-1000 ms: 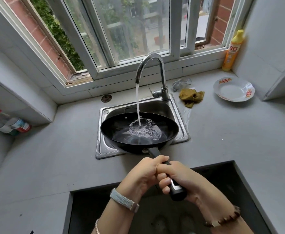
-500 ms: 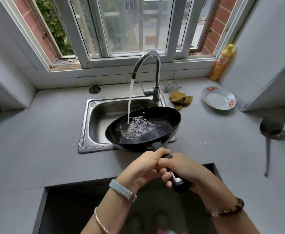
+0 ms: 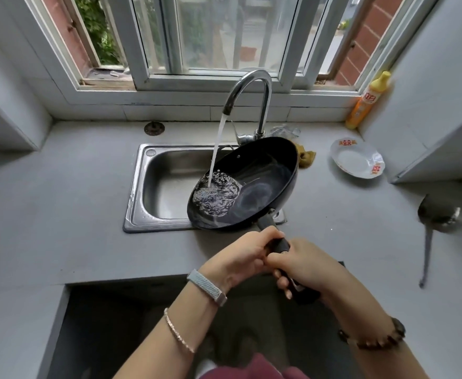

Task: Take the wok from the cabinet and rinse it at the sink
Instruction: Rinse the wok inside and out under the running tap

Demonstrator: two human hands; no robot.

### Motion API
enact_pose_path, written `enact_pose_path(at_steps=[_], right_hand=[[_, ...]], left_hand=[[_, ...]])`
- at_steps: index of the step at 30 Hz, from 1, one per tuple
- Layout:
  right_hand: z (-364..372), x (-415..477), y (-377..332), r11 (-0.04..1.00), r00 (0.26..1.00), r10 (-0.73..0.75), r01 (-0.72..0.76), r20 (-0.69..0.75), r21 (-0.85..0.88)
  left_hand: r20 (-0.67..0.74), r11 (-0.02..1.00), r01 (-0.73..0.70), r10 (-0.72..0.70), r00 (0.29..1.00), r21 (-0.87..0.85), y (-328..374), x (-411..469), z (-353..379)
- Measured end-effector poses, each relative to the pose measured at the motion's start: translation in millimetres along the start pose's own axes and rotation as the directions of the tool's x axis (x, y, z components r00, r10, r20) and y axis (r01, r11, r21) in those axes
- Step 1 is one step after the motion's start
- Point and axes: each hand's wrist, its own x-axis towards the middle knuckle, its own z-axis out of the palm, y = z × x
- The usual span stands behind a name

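Wok [image 3: 262,187], black, is held in the head view above the right half of the sink [image 3: 164,187], with its right rim reaching past the sink's edge over the grey table [image 3: 60,201]. The bowl is tilted, left rim low and right rim raised. Its long axis runs from the bowl down and to the right along the handle [image 3: 280,244], which points back toward the person.

The handle is gripped by both hands: the left hand [image 3: 240,255] is wrapped round it nearer the bowl, the right hand [image 3: 303,266] farther back near its end. Each grip is curled tight round the handle, and the two hands touch.

Water [image 3: 216,149] from the faucet [image 3: 251,86] lands in the low left part of the wok, where it is pooled and churning.

A white plate [image 3: 357,161] lies on the table right of the sink. A yellow bottle [image 3: 366,101] stands upright in the corner. A yellowish cloth [image 3: 305,157] is partly hidden behind the wok's rim. A ladle [image 3: 438,214] lies at the far right.
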Motion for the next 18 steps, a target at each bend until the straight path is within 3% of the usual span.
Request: enact_pose_path(at_steps=[11, 14, 18], right_hand=[[5.9, 1.4, 3.8, 0.996, 1.0, 0.001, -0.003, -0.027, -0.094], [0.7, 1.8, 3.0, 1.0, 1.0, -0.023, 0.023, 0.007, -0.006], [2.9, 7.8, 7.2, 0.967, 0.995, -0.052, 0.027, 0.091, 0.253]], left_hand=[[0.019, 0.996, -0.052, 0.053, 0.998, -0.069, -5.8, -0.4, -2.9], [-0.034, 0.994, -0.071, 0.068, 0.997, -0.085, -6.7, 0.7, -0.6], [-0.022, 0.995, -0.098, 0.097, 0.995, -0.014, -6.7, -5.7, -5.1]])
